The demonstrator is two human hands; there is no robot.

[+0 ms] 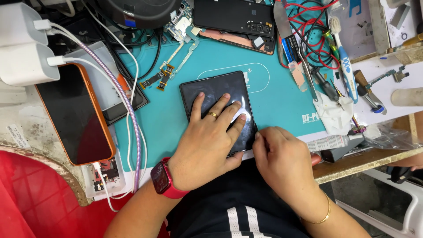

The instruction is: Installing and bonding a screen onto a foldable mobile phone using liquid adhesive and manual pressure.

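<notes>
The left hand (pixel 211 141) lies flat with fingers spread on a black phone panel (pixel 218 105), which rests on the teal mat (pixel 273 101) at the counter's near edge. The right hand (pixel 282 161) pinches the panel's near right corner. An orange phone (pixel 72 114) lies far left; a toothbrush (pixel 343 57) lies right.

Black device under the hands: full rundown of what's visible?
The black device is a flat, glossy, dark slab with rounded corners, glass-like and reflective. It lies face up, slightly rotated, on the teal work mat. The left hand presses flat on it, fingers spread over its lower half. The right hand pinches at its lower right corner. Its near edge is hidden by the hands.
</notes>
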